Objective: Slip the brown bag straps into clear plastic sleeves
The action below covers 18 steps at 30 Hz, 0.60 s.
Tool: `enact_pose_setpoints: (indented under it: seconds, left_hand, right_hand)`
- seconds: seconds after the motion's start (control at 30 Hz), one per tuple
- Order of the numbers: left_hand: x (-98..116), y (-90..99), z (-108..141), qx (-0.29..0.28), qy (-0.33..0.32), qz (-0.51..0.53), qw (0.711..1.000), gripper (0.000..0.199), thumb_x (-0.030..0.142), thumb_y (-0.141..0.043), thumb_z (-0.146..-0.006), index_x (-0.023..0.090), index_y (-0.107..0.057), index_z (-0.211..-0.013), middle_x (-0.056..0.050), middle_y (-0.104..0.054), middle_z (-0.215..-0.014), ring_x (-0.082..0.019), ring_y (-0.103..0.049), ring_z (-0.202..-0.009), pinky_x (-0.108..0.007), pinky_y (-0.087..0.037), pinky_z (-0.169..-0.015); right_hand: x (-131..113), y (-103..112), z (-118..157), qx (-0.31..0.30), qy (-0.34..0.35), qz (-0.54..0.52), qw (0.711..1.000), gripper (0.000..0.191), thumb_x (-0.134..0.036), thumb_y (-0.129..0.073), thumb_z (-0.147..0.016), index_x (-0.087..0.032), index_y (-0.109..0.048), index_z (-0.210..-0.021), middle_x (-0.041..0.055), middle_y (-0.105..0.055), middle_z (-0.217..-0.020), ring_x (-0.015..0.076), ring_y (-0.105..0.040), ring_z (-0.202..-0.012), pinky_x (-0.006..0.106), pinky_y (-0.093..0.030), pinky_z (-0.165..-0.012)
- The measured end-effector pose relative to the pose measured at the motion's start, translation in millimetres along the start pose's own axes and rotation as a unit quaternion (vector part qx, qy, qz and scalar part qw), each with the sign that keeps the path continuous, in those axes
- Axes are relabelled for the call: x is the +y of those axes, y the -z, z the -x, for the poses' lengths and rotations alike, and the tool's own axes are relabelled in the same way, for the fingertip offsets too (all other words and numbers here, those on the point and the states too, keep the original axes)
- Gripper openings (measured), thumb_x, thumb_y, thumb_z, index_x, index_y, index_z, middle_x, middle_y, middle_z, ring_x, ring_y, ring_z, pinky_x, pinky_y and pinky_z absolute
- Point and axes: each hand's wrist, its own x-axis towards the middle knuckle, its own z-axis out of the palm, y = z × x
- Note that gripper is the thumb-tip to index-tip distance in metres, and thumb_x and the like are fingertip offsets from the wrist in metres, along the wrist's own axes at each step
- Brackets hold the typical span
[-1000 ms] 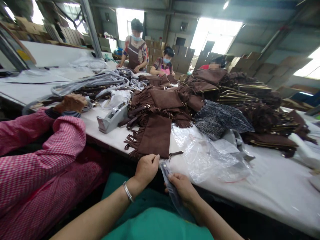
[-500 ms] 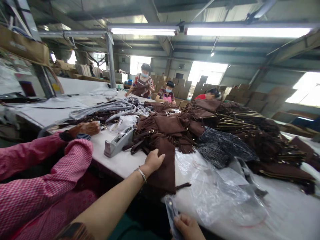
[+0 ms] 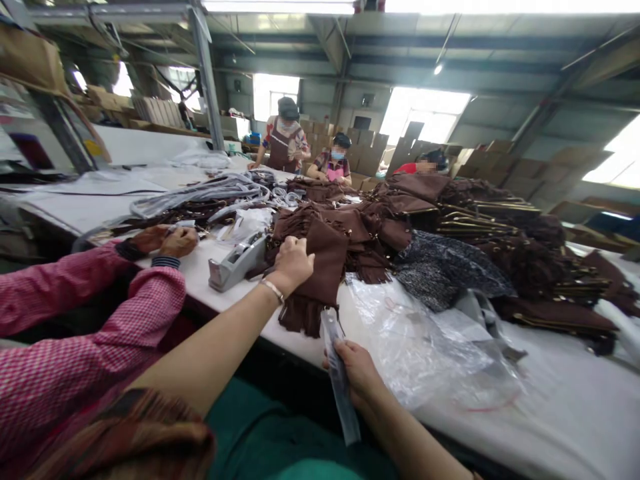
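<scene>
My left hand [image 3: 294, 262], a bracelet at its wrist, is closed on the upper part of a brown fringed bag [image 3: 323, 267] near the table's front edge. The fringe of this bag hangs toward me. In my right hand [image 3: 356, 367] is a long, narrow clear plastic sleeve [image 3: 341, 393], gripped near its middle. Its upper end reaches the lower edge of the bag. Just left of the bag lies a grey tape dispenser [image 3: 237, 261]. Crumpled clear plastic [image 3: 400, 340] spreads to the right.
At the left, a person in pink checked sleeves [image 3: 145, 300] works with both hands over the table [image 3: 560, 393]. Piled brown bags [image 3: 480, 220] fill the back right, beside a dark speckled cloth [image 3: 445, 267]. Several people sit or stand beyond.
My left hand has moved up and left, and the bag now lies with its fringe toward me. My right hand has risen, bringing the plastic sleeve to the bag's lower edge.
</scene>
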Motion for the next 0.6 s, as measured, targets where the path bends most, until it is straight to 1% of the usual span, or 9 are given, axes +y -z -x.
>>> enact_pose_setpoints:
  seconds: [0.03,0.07,0.13,0.17,0.23,0.3,0.4,0.5,0.6]
  left_hand:
    - [-8,-4.3,21,-0.013,-0.014,0.024,1.0,0.03,0.033,-0.059,-0.082,0.016,-0.063,-0.107,-0.016,-0.061,-0.114,-0.028,-0.056,-0.11,-0.035,-0.041,-0.093]
    - [-16,-9.3,46,-0.05,-0.008,0.059,0.997,0.022,0.032,-0.056,-0.083,0.017,-0.067,-0.095,-0.013,-0.066,-0.099,-0.025,-0.061,-0.098,-0.033,-0.043,-0.088]
    - [-29,-20.4,96,-0.171,0.018,0.152,0.973,0.024,0.035,-0.055,-0.082,0.018,-0.068,-0.071,-0.008,-0.067,-0.073,-0.021,-0.062,-0.075,-0.03,-0.045,-0.073]
    - [-34,-25.7,120,-0.216,0.043,0.196,0.955,0.027,0.036,-0.055,-0.081,0.018,-0.067,-0.065,-0.006,-0.066,-0.066,-0.02,-0.061,-0.068,-0.029,-0.044,-0.067]
    - [-39,-34.7,159,-0.283,0.099,0.267,0.916,0.032,0.041,-0.053,-0.081,0.016,-0.067,-0.066,-0.005,-0.065,-0.063,-0.018,-0.059,-0.062,-0.027,-0.043,-0.06]
    - [-39,-39.8,186,-0.327,0.175,0.321,0.871,0.037,0.047,-0.052,-0.081,0.014,-0.067,-0.076,-0.005,-0.066,-0.067,-0.016,-0.059,-0.058,-0.026,-0.043,-0.055]
    - [-30,-38.9,204,-0.365,0.28,0.385,0.801,0.046,0.057,-0.052,-0.08,0.013,-0.063,-0.084,-0.007,-0.066,-0.073,-0.016,-0.061,-0.059,-0.025,-0.042,-0.051]
    - [-20,-33.4,207,-0.394,0.324,0.458,0.728,0.053,0.066,-0.051,-0.078,0.014,-0.06,-0.087,-0.007,-0.068,-0.076,-0.016,-0.064,-0.061,-0.024,-0.044,-0.054]
    - [-10,-32.4,208,-0.393,0.351,0.498,0.689,0.051,0.065,-0.054,-0.077,0.015,-0.059,-0.086,-0.005,-0.067,-0.072,-0.015,-0.063,-0.059,-0.026,-0.047,-0.056]
  right_hand:
    - [4,-1,-2,-0.001,-0.014,0.003,1.0,0.032,-0.046,-0.065,-0.073,-0.015,-0.057,-0.071,0.0008,-0.059,-0.052,0.0119,-0.054,-0.044,0.021,-0.037,-0.041]
    - [7,-1,-2,-0.003,-0.028,0.006,1.0,0.03,-0.044,-0.063,-0.075,-0.015,-0.058,-0.072,0.001,-0.059,-0.051,0.0111,-0.052,-0.042,0.02,-0.036,-0.04]
    - [12,-1,-3,-0.007,-0.046,0.007,0.999,0.028,-0.042,-0.061,-0.077,-0.015,-0.058,-0.073,0.0012,-0.059,-0.05,0.0105,-0.05,-0.039,0.02,-0.035,-0.039]
    - [13,-2,-3,-0.007,-0.05,0.003,0.999,0.027,-0.041,-0.061,-0.077,-0.015,-0.057,-0.072,0.001,-0.059,-0.049,0.0107,-0.05,-0.039,0.02,-0.035,-0.038]
    - [12,-4,-6,0.0,-0.048,-0.005,0.999,0.024,-0.038,-0.061,-0.077,-0.016,-0.055,-0.07,0.0004,-0.058,-0.048,0.0114,-0.051,-0.038,0.02,-0.037,-0.038]
    - [8,-8,-11,0.009,-0.041,-0.011,0.999,0.022,-0.034,-0.061,-0.077,-0.015,-0.055,-0.068,0.0005,-0.058,-0.047,0.0116,-0.05,-0.038,0.021,-0.039,-0.039]
    - [3,-14,-19,0.018,-0.04,-0.033,0.998,0.018,-0.028,-0.059,-0.078,-0.014,-0.057,-0.067,0.0014,-0.059,-0.048,0.0119,-0.052,-0.04,0.022,-0.044,-0.042]
    - [2,-20,-25,0.031,-0.048,-0.048,0.997,0.014,-0.025,-0.057,-0.079,-0.015,-0.058,-0.068,0.0022,-0.061,-0.05,0.0131,-0.054,-0.041,0.023,-0.045,-0.042]
    - [4,-24,-30,0.049,-0.043,-0.051,0.997,0.011,-0.021,-0.057,-0.078,-0.016,-0.057,-0.068,0.0026,-0.063,-0.053,0.0136,-0.056,-0.043,0.024,-0.046,-0.044]
